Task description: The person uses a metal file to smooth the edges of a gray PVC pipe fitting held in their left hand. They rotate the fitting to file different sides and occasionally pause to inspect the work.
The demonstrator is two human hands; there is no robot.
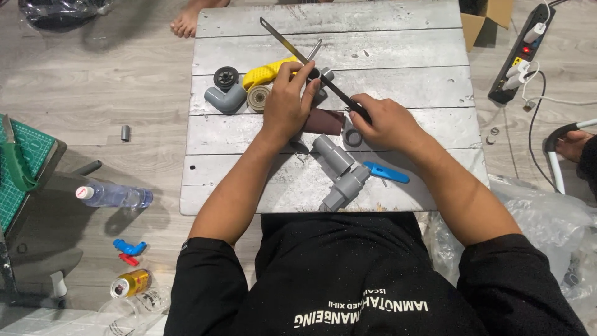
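My right hand (385, 123) grips the handle of a long thin blade or file (292, 46) that slants up to the far left. My left hand (287, 102) presses down on a small grey pipe piece (324, 81) under the blade; its fingertips rest beside the blade. A dark reddish-brown sheet (324, 122) lies between the two hands. Close to me lies a grey pipe fitting assembly (341, 171), with a blue tool (387, 173) to its right. All of this sits on a white plank board (398, 56) on the floor.
A grey elbow fitting (225, 98), a black wheel (226, 77), a tape roll (257, 97) and a yellow tool (264, 73) lie left of my left hand. On the floor are a water bottle (112, 195), a can (130, 283), a power strip (521, 55) and another person's foot (186, 23).
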